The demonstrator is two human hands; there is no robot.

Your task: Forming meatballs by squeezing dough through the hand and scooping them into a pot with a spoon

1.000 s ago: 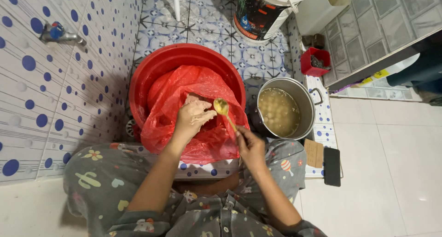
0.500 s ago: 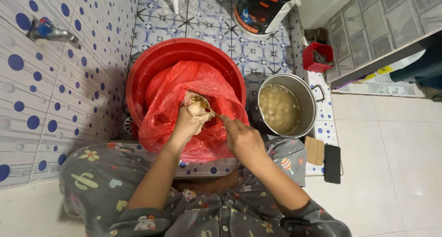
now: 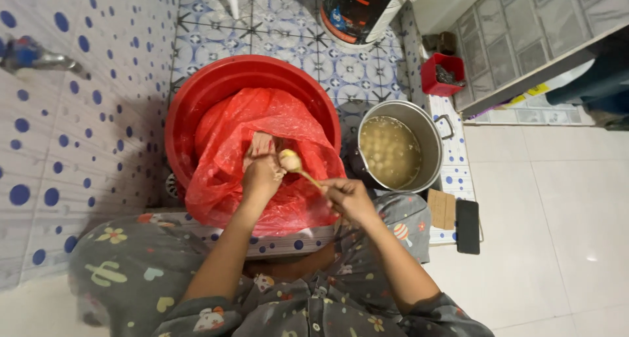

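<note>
Left hand (image 3: 262,175) squeezing paste over the red bag (image 3: 288,114) in the basin (image 3: 196,94). Right hand (image 3: 346,196) gripping a spoon (image 3: 298,168), ball on it. Steel pot (image 3: 395,150) just beside.

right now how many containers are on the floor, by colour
red: 2 — big red basin, small red box
metal: 1 — steel pot
black and white: 1 — bucket
total: 4
The left hand is over the basin's red bag; the right hand holds a spoon.
</note>
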